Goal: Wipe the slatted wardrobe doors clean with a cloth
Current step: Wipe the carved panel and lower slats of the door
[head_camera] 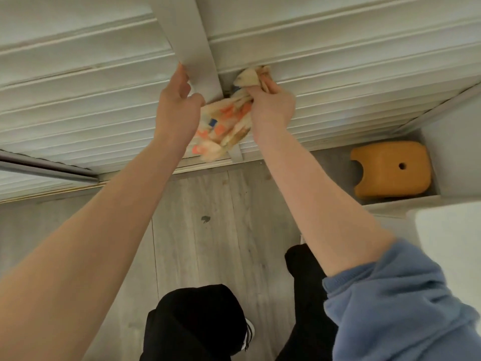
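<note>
Orange-checked cloth (223,121) bunched in clenched right hand (270,102) against a slat (328,70) at upper centre, slat's long axis runs right from it, left hand (177,100) grips the door stile (192,48) beside

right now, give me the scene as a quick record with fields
left hand: grips the edge of the door stile
right hand: holds the cloth bunched against the slats beside the stile
cloth: patterned, orange and blue patches, rest hanging below the hand
doors: white, slatted
floor: orange stool at right
</note>
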